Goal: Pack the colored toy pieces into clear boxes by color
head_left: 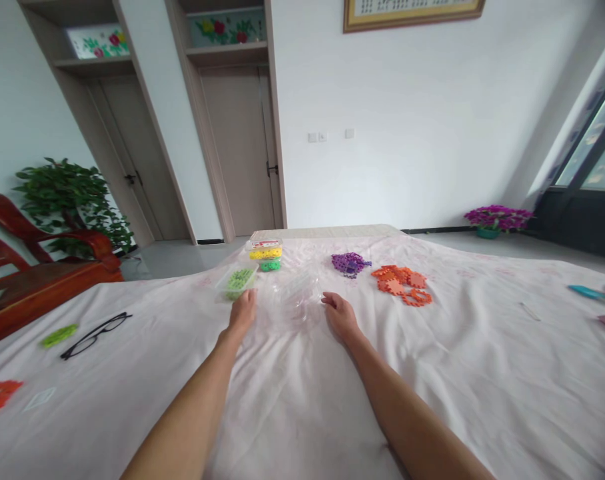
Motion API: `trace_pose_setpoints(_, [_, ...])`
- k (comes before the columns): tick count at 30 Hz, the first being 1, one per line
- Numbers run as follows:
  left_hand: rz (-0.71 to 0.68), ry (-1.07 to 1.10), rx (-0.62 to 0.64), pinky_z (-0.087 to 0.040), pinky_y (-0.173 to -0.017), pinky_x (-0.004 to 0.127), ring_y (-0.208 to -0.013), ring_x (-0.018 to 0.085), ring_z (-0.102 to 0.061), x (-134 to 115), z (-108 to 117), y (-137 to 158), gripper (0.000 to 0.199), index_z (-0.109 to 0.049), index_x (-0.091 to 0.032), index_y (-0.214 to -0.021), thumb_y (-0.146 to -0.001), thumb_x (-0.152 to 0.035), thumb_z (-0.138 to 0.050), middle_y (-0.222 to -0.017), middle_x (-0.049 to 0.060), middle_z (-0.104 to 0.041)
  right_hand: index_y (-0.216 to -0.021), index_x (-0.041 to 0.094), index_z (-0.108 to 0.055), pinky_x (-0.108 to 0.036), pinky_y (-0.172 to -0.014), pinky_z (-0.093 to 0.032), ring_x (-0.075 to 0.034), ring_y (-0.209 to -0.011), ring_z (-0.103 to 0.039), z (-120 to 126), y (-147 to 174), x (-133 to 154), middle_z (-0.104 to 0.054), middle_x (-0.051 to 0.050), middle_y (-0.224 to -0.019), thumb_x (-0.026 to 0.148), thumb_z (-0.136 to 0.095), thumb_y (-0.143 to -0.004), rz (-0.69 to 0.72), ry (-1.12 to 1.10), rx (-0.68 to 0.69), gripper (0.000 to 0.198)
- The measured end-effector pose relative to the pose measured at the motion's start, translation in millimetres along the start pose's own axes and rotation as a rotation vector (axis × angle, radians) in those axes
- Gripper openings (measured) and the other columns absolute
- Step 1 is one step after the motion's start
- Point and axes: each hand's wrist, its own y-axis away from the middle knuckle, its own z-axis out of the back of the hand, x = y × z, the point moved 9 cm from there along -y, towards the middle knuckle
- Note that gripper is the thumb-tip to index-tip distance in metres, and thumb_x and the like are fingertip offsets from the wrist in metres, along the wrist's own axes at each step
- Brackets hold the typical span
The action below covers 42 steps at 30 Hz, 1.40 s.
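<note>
My left hand (pixel 243 311) is closed at the near right corner of a clear plastic container (pixel 221 291) with small light-green pieces (pixel 239 280) in it. My right hand (pixel 340 315) has its fingers partly stretched toward the left, nothing visible in them. Its fingertips are at the right side of some clear, see-through plastic containers (pixel 297 300) lying between my hands; whether they touch is hard to see. Behind my left hand stand stacked containers with yellow pieces (pixel 266 254) and green pieces (pixel 270 265).
On the pale cloth (pixel 292 413) lie purple pieces (pixel 350 263), orange gear-shaped pieces (pixel 401 285), black glasses (pixel 96 335), a green piece (pixel 59 335) and a red-orange piece (pixel 0 396). A blue object (pixel 584 292) lies far right. A wooden chair (pixel 47 267) stands left.
</note>
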Motion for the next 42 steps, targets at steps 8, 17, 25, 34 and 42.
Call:
trace_pose_setpoints(8, [-0.168,-0.715,-0.126,-0.015,-0.112,0.053,-0.139,0.030,-0.031,56.4,28.4,41.1,0.048,-0.053,-0.025,-0.133,-0.090,-0.041,-0.039,-0.150,0.011,-0.040,-0.110,0.019,-0.066,-0.032,-0.090,-0.050,-0.019,-0.095,-0.067,3.6,2.4,2.0,-0.073,-0.005,-0.099,0.013,-0.047,-0.074,-0.028,-0.036,0.021,0.041])
trace_pose_setpoints(17, [-0.021,-0.939,-0.270,-0.021,-0.107,0.057,-0.137,0.032,-0.033,73.5,44.2,39.1,0.052,-0.047,-0.030,-0.139,-0.092,-0.046,-0.030,-0.149,0.007,-0.041,-0.112,0.018,-0.067,-0.027,-0.086,-0.048,-0.017,-0.090,-0.067,-0.5,7.8,3.2,-0.074,-0.003,-0.094,0.013,-0.048,-0.075,0.014,-0.032,0.076,0.042])
trace_pose_setpoints(25, [-0.145,-0.971,-0.331,-0.034,-0.101,0.041,-0.125,0.027,-0.048,54.0,45.4,44.3,0.046,-0.061,-0.020,-0.125,-0.089,-0.033,-0.037,-0.133,0.012,-0.058,-0.112,0.020,-0.068,-0.025,-0.085,-0.046,-0.016,-0.089,-0.066,1.1,11.2,4.9,-0.074,-0.002,-0.095,0.012,-0.049,-0.074,0.003,-0.013,0.073,0.043])
trace_pose_setpoints(34, [-0.239,-0.914,-0.400,-0.038,-0.100,0.034,-0.115,0.024,-0.056,41.1,48.0,50.7,0.039,-0.068,-0.019,-0.114,-0.084,-0.027,-0.045,-0.118,0.010,-0.067,-0.108,0.019,-0.069,-0.024,-0.084,-0.046,-0.016,-0.089,-0.067,1.7,14.5,7.6,-0.074,-0.002,-0.093,0.012,-0.049,-0.073,0.006,-0.045,0.082,0.041])
trace_pose_setpoints(42, [-0.292,-0.900,-0.416,-0.039,-0.098,0.032,-0.110,0.023,-0.059,44.0,48.1,48.2,0.038,-0.069,-0.019,-0.111,-0.083,-0.024,-0.044,-0.113,0.009,-0.069,-0.104,0.019,-0.070,-0.024,-0.083,-0.046,-0.016,-0.087,-0.067,0.7,13.2,7.2,-0.074,-0.002,-0.091,0.012,-0.048,-0.072,0.014,-0.060,0.085,0.039])
